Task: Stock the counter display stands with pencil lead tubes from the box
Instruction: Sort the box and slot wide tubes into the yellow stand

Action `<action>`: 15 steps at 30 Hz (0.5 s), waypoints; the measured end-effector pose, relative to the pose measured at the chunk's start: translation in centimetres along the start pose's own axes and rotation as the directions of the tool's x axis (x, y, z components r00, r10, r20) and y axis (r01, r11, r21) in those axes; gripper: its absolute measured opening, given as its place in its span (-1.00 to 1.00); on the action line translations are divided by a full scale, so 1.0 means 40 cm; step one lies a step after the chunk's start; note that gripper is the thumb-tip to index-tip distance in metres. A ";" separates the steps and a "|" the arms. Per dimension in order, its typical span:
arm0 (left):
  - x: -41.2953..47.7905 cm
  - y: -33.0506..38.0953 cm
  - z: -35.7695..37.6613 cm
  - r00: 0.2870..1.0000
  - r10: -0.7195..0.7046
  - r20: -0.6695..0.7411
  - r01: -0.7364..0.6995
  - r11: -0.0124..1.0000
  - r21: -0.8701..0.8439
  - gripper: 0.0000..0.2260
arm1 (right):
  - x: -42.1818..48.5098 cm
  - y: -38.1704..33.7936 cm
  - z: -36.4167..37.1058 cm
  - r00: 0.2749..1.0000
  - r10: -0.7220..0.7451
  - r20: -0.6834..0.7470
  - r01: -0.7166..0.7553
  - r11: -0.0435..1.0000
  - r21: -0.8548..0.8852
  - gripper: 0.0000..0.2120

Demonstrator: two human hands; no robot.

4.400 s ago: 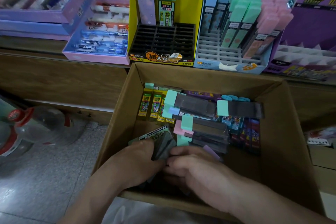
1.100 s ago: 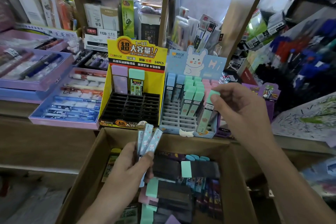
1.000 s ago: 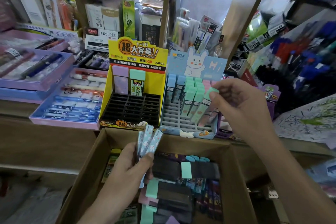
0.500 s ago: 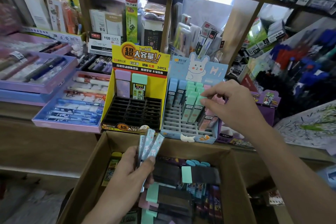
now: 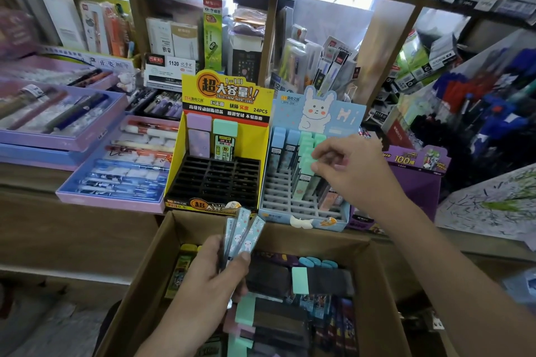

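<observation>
My left hand (image 5: 208, 278) grips three pale blue lead tubes (image 5: 243, 232), fanned upright over the cardboard box (image 5: 150, 278). More tubes with green, pink and blue caps lie inside the box. On the counter stands the blue rabbit display stand (image 5: 278, 200), with blue, green and pink tubes in its back slots. My right hand (image 5: 356, 174) reaches into it and pinches the cap of a green tube (image 5: 306, 164) that sits in a slot among the other green ones. The yellow display stand (image 5: 214, 180) to the left holds one purple and one green-capped tube; its front slots are bare.
A pink tray of pens (image 5: 116, 174) lies left of the yellow stand, with purple pen boxes (image 5: 52, 124) further left. A purple stand (image 5: 412, 165) sits right of the blue one. Crowded shelves and a wooden post (image 5: 268, 29) rise behind.
My right hand has lowered the green tube from above the blue stand down into a slot. My left hand keeps the three blue tubes still over the box.
</observation>
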State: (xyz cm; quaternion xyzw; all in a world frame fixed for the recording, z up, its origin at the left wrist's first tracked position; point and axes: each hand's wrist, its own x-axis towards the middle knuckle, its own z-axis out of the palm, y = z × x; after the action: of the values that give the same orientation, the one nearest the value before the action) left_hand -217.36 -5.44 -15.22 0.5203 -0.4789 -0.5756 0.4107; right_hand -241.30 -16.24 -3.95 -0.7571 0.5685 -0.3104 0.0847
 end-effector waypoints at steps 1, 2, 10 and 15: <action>0.000 -0.001 0.000 1.000 0.003 0.002 -0.003 1.000 0.000 -0.86 | 0.001 0.001 0.005 1.000 -0.017 -0.011 0.016 0.999 -0.051 -0.87; 0.000 -0.001 -0.001 1.000 0.005 0.006 -0.005 1.000 -0.001 -0.86 | 0.002 0.002 0.008 0.999 -0.037 -0.031 0.034 0.994 -0.104 -0.86; -0.005 0.009 0.001 0.999 0.008 0.048 -0.005 0.997 -0.072 -0.81 | -0.026 -0.021 -0.002 0.983 -0.134 -0.128 0.110 0.978 -0.178 -0.96; -0.010 0.025 0.003 0.996 0.023 0.086 -0.011 0.991 -0.130 -0.65 | -0.093 -0.064 0.032 1.000 -0.001 -0.016 0.006 0.951 0.309 -0.88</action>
State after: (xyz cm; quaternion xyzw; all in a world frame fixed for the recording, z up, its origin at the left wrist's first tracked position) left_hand -217.45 -5.25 -14.16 0.4630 -0.4625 -0.6239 0.4272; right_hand -239.11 -12.27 -5.11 -0.7332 0.5124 -0.4013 0.1971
